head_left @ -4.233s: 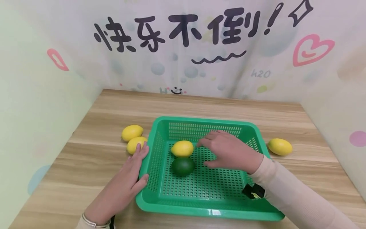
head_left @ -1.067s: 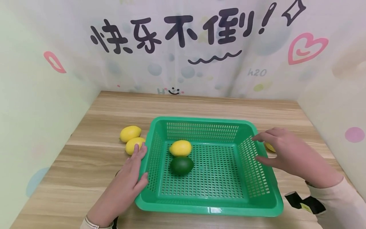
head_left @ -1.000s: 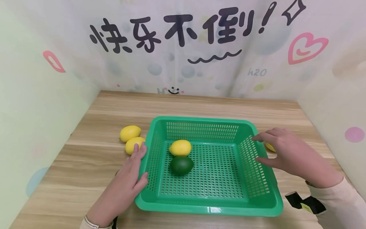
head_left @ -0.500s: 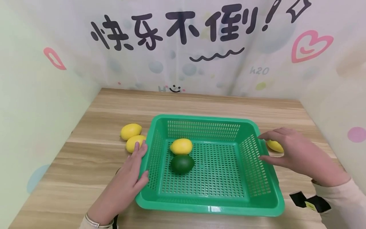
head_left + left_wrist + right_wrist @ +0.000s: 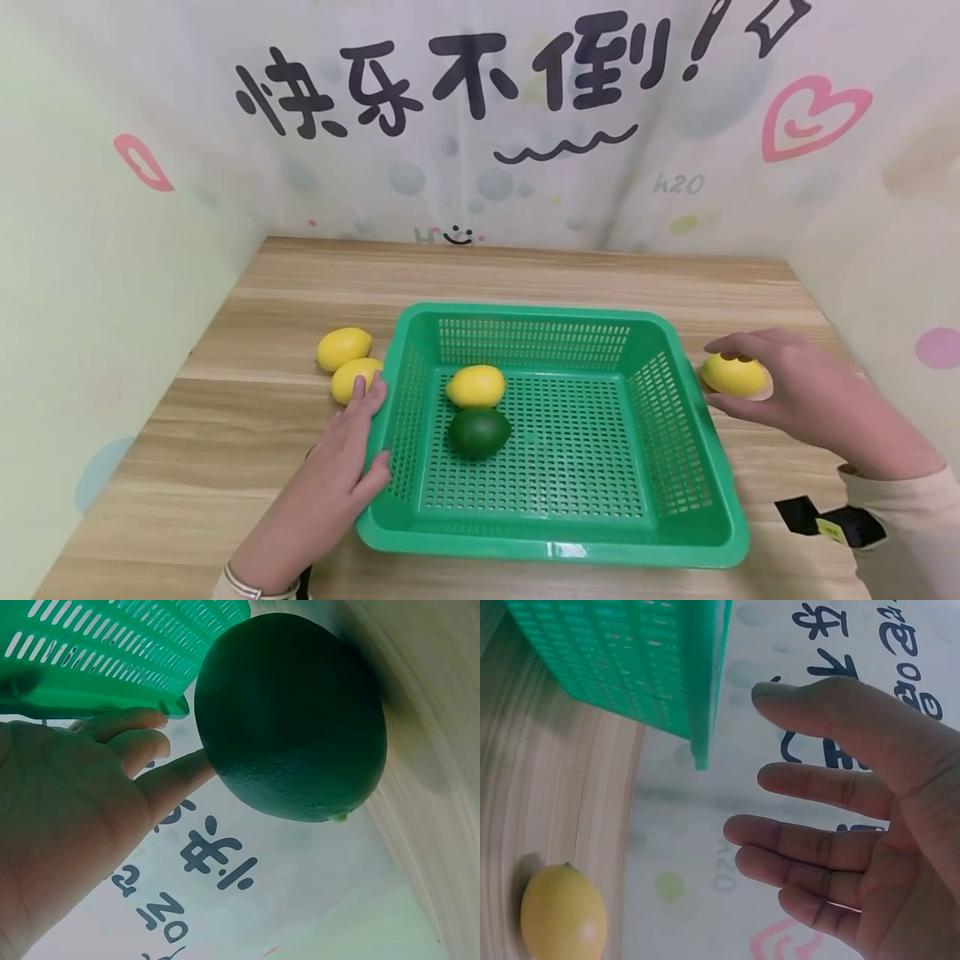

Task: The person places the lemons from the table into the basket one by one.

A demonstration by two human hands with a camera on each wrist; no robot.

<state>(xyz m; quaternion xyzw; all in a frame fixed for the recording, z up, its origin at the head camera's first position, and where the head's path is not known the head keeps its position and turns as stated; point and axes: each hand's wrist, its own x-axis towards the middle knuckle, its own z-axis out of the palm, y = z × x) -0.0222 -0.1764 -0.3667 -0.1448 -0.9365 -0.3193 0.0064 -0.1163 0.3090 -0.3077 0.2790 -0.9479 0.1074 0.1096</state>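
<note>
One green basket (image 5: 562,551) on the wooden table (image 5: 525,271), four lemons (image 5: 476,387) total: one inside, two off to the left, and a right-hand lemon (image 5: 735,379) just outside the right rim. Two dark green fruits (image 5: 478,432) too, one in the basket, the other on the table by the left hand (image 5: 318,492), see left wrist view. Left hand's pretty flat against the left rim. Right hand (image 5: 806,392) is spread wide, gripping nothing, and compared with half a second ago it's shifted right, so more of that lemon shows
</note>
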